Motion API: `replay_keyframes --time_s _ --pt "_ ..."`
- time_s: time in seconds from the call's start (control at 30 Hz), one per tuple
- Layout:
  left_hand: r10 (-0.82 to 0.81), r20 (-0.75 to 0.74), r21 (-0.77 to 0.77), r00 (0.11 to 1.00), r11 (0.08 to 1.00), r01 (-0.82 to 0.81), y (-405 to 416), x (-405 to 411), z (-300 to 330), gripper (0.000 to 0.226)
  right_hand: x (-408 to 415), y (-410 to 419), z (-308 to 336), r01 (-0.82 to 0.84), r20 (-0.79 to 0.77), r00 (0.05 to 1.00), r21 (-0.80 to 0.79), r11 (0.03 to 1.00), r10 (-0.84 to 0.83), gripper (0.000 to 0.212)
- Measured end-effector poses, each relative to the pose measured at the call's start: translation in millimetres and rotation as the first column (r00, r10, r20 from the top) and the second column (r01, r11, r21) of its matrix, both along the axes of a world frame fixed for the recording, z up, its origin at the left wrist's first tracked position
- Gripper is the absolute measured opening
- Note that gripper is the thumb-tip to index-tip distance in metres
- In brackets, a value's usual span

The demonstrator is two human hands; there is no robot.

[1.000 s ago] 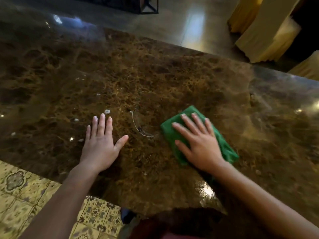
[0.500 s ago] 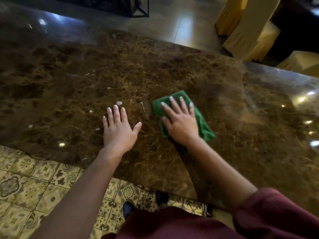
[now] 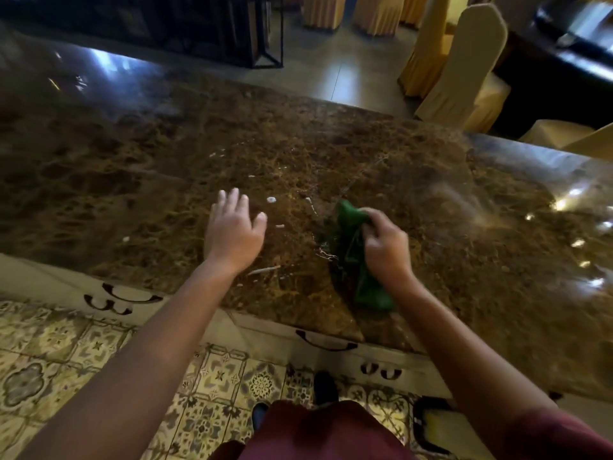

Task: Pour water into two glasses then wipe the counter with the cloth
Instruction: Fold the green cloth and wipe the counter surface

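Observation:
A green cloth (image 3: 355,260) hangs bunched over the brown marble counter (image 3: 132,167), near its front edge. My right hand (image 3: 384,247) pinches the cloth's top end and holds it lifted, the lower end trailing toward me. My left hand (image 3: 234,232) is just above or on the counter to the left, fingers spread, holding nothing. Small water drops (image 3: 271,199) and thin wet streaks (image 3: 263,270) lie on the marble between and around the hands. No glasses or water vessel are in view.
Cabinet fronts with dark handles (image 3: 326,341) run below the counter's front edge above a patterned tile floor (image 3: 66,360). Beyond the far edge stand chairs in yellow covers (image 3: 464,68) and a black metal frame (image 3: 265,44).
My right hand, flat on the spread cloth before, has gathered it and lifted it off the marble. My left hand has shifted slightly. The view has pulled back, showing the counter's front edge.

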State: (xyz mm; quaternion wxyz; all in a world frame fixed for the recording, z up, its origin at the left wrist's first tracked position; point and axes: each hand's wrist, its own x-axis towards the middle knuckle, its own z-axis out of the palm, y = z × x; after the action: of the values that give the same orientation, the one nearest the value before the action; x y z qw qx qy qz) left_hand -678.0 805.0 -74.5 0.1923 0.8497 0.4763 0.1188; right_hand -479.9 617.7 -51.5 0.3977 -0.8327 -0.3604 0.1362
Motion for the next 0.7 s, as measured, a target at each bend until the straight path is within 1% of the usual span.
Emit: replay_keyframes --time_s 0.03,0.07,0.13,0.17,0.2,0.27,0.3,0.33,0.37,0.4,0.43,0.47,0.5,0.53,0.57,0.6,0.63,0.7 --pt "0.037 0.014 0.016 0.999 0.999 -0.038 7.5 -13.4 -1.9 0.064 8.0 2.8 10.7 0.068 -0.184 0.982 0.073 0.995 -0.053 0.030" --pt "0.071 0.008 0.028 0.997 0.997 -0.071 15.6 -27.4 -4.9 0.063 15.4 4.4 18.2 0.136 -0.333 0.940 0.162 0.977 -0.076 0.027" --pt "0.125 -0.017 0.043 0.992 0.991 -0.125 32.6 -54.7 -11.9 0.062 24.4 5.5 25.9 0.289 -0.559 0.826 0.301 0.909 -0.077 0.025" --pt "0.145 -0.029 0.044 0.989 0.989 -0.144 40.4 -66.8 -15.1 0.061 26.8 5.4 25.7 0.355 -0.639 0.764 0.303 0.884 -0.088 0.025" --pt "0.165 -0.044 0.044 0.985 0.986 -0.163 47.2 -77.2 -18.1 0.061 28.2 5.5 22.0 0.400 -0.695 0.711 0.271 0.876 -0.110 0.025" --pt "0.199 -0.083 0.045 0.977 0.980 -0.195 58.8 -93.5 -23.8 0.061 29.2 3.5 9.9 0.440 -0.739 0.640 0.126 0.889 -0.211 0.027" --pt "0.212 -0.101 0.046 0.972 0.977 -0.208 63.4 -100.2 -26.6 0.061 29.6 1.0 5.1 0.456 -0.706 0.646 0.053 0.888 -0.290 0.030" --pt "0.222 -0.112 0.055 0.968 0.975 -0.217 67.5 -106.3 -29.0 0.061 30.2 -2.4 2.7 0.475 -0.612 0.694 -0.005 0.880 -0.378 0.035" --pt "0.230 -0.120 0.074 0.966 0.972 -0.222 70.7 -111.6 -31.6 0.061 29.6 -6.9 2.4 0.496 -0.453 0.765 -0.040 0.867 -0.458 0.041" --pt "0.233 -0.124 0.098 0.965 0.970 -0.221 72.6 -114.9 -34.5 0.061 27.0 -11.2 3.6 0.509 -0.267 0.826 -0.023 0.861 -0.496 0.046" --pt "0.223 -0.121 0.121 0.967 0.971 -0.208 72.5 -115.4 -36.7 0.060 19.8 -14.8 6.8 0.493 -0.110 0.866 0.033 0.869 -0.487 0.048" --pt "0.202 -0.114 0.135 0.973 0.973 -0.186 71.3 -112.7 -37.9 0.060 9.3 -14.6 9.0 0.441 0.000 0.897 0.099 0.892 -0.443 0.048" --pt "0.179 -0.103 0.131 0.978 0.978 -0.165 69.8 -107.4 -38.6 0.059 -2.8 -9.6 8.6 0.352 0.058 0.930 0.146 0.925 -0.363 0.046" --pt "0.157 -0.091 0.117 0.983 0.982 -0.146 68.1 -100.5 -38.8 0.059 -16.9 -1.6 5.3 0.245 0.081 0.962 0.149 0.958 -0.259 0.044" --pt "0.140 -0.076 0.098 0.987 0.986 -0.133 66.0 -93.9 -39.4 0.059 -30.4 7.1 -0.7 0.141 0.086 0.985 0.103 0.985 -0.150 0.044" --pt "0.137 -0.057 0.079 0.989 0.988 -0.132 63.8 -89.0 -40.4 0.060 -40.8 15.7 -7.7 0.066 0.083 0.994 0.018 0.998 -0.068 0.045" --pt "0.148 -0.037 0.066 0.988 0.987 -0.146 61.9 -86.5 -41.7 0.061 -45.6 22.8 -14.9 0.034 0.091 0.996 -0.094 0.995 -0.026 0.047" --pt "0.178 -0.023 0.091 0.984 0.980 -0.175 60.7 -87.4 -45.6 0.060 -39.0 25.8 -28.6 0.074 0.186 0.982 -0.330 0.941 -0.012 0.057"
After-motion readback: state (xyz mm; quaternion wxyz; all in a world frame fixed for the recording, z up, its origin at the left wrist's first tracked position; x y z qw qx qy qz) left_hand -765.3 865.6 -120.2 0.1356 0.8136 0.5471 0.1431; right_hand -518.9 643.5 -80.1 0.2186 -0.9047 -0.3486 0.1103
